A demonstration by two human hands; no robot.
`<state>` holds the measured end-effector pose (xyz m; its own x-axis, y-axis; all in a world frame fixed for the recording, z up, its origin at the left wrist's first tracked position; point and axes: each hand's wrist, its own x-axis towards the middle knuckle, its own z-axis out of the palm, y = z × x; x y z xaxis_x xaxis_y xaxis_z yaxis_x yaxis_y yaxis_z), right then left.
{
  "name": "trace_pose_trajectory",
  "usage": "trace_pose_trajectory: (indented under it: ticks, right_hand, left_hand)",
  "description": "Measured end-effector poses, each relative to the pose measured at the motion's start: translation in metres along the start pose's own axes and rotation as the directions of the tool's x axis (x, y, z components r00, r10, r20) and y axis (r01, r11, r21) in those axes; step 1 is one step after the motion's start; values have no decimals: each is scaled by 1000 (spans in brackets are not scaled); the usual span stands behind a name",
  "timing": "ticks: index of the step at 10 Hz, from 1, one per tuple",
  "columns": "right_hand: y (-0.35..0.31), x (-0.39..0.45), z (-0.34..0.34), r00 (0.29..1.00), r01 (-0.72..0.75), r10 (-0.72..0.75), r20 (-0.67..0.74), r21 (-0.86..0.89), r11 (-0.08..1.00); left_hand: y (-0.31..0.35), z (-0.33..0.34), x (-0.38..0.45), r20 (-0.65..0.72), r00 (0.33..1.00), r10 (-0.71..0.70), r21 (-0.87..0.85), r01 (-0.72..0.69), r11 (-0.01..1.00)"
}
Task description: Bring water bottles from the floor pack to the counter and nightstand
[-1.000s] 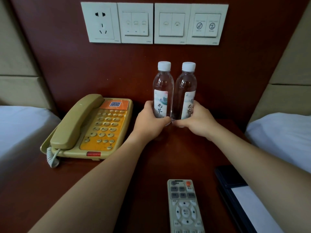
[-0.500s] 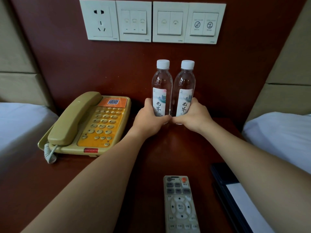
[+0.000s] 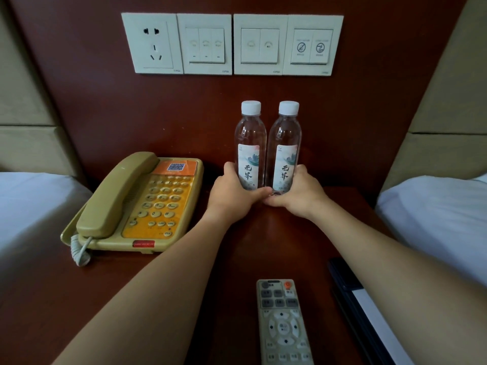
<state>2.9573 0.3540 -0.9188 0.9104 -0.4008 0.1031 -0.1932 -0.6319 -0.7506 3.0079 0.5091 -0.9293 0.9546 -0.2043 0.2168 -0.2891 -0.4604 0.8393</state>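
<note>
Two clear water bottles with white caps and white printed labels stand upright side by side at the back of the dark wooden nightstand, touching each other. My left hand is wrapped around the base of the left bottle. My right hand grips the base of the right bottle. My thumbs meet in front of the bottles. Their bottoms are hidden behind my fingers.
A beige and orange telephone sits on the left of the nightstand. A remote control lies near the front edge, a black folder with white paper to its right. White beds flank both sides. Wall socket and switches above.
Both bottles have slid slightly back toward the wall and their labels have turned to face me. My hands stay on their bases.
</note>
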Motion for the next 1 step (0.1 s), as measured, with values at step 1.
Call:
trace_pose_trajectory:
  ticks: [1]
  right_hand:
    - [2,-11,-2,999,-29,30,37,-17,999]
  left_hand:
    - [-1,3,-20,-38,999,-23,-60,20,998]
